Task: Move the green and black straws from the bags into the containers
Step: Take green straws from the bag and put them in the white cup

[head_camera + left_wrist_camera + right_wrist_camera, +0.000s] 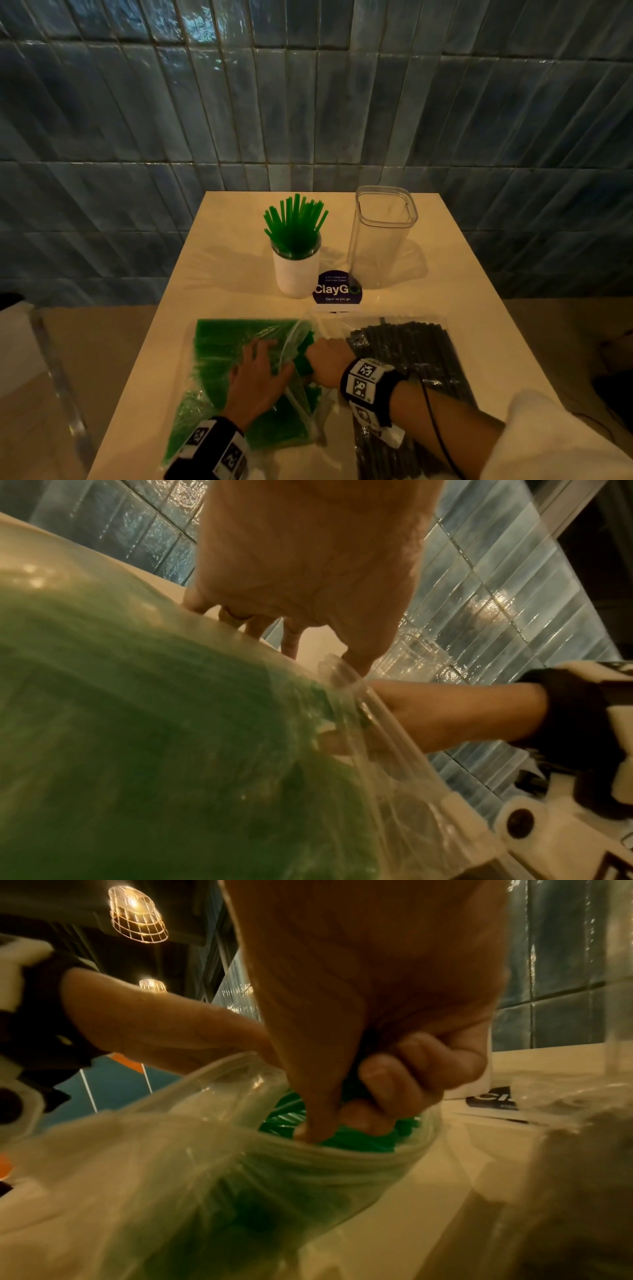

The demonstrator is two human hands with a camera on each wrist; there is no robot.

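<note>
Fingers [394, 1085] of the right hand [329, 359] are curled tight round a bunch of green straws [359, 1139] inside the open mouth of the clear bag of green straws [219, 363], which lies flat on the near left of the tabletop [233, 219]. On top of that bag the left hand [257, 373] presses down with its fingers [291, 639] spread and straight, holding nothing. Just right of it, touching or nearly so, lies the bag of black straws [421, 349], under the right forearm. Farther back stands a round white jar [296, 270] with green straws [296, 219] upright in it, fanned out above the rim. Beside the jar, to its right, is a tall clear square container [380, 240], with nothing visible inside. Between their bases sits a dark round sticker [337, 289] reading "ClayGo". Both wrists wear black bands with checkered markers. Behind the tabletop rises a wall of blue tiles [308, 102].
</note>
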